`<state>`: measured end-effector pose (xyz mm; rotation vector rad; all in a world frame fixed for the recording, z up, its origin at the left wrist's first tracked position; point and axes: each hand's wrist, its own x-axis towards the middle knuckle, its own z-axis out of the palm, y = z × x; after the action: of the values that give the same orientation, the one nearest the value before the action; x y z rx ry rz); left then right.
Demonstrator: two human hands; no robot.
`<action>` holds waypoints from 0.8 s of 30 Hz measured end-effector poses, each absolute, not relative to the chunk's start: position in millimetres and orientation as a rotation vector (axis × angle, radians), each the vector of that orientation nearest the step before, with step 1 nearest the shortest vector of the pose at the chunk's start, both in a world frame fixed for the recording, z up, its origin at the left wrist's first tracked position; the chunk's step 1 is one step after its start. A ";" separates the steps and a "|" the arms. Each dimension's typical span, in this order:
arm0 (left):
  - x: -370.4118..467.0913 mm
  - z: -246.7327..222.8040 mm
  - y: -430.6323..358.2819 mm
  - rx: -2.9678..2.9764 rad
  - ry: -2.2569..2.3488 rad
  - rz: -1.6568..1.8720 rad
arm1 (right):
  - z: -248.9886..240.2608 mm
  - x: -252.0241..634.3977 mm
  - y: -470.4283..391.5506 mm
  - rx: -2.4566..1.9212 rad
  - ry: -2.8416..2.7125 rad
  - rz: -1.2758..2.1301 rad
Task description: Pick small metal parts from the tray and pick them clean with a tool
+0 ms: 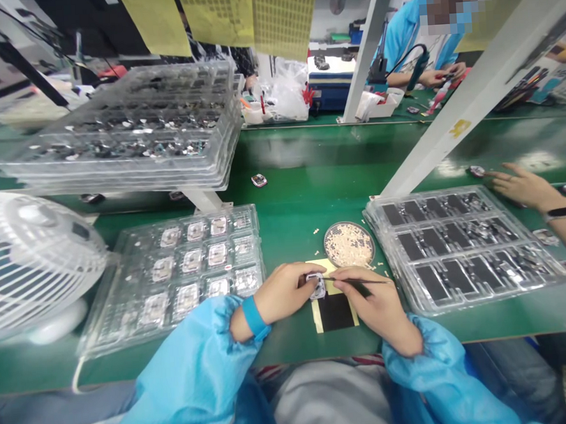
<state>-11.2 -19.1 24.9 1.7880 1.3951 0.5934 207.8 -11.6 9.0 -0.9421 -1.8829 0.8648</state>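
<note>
Your one clear case [318,289] sits above the upper left part of the dark mat [337,312], clamped between the thumb and fingers of your left hand [288,291], probably to steady it. Your right hand [372,302] is closed on one pair of tweezers [364,280], pointing leftward at the case; you likely hold them low for fine control. Whether their tips touch it, you can't tell from here.

Just beyond your hands is one round dish [327,251] of tiny pale pieces, too many to count, probably set there for short reach. A few more lie loose around it.

On the green tabletop [291,346] you have two tray stacks, one on each side, leaving the middle free for your hands: the left stack [123,343] shows three rows of clear parts, the right stack [470,301] three rows of dark rectangles.

Farther out, you have one white fan [36,252] at left, one raised stack of trays [165,171], one round part [259,181] ahead, and a co-worker's hand [521,186] at right.
</note>
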 end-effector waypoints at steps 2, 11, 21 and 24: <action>-11.9 24.4 -18.9 1.795 1.395 0.580 | 10.7 208.9 -12.9 -0.951 -1.872 0.872; -15.9 24.4 -17.9 1.798 1.303 0.592 | 12.2 215.4 -18.4 -0.916 -1.900 0.939; -17.4 26.1 -15.3 1.654 1.256 0.658 | 7.1 212.4 -20.9 -0.840 -1.900 0.920; -15.4 31.8 -13.9 1.346 1.203 0.704 | 7.9 212.4 -25.5 -0.849 -1.709 0.898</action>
<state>-15.4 -13.9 31.8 1.3457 1.2027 0.7037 212.4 -25.5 7.9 -0.8492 -1.7086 0.8978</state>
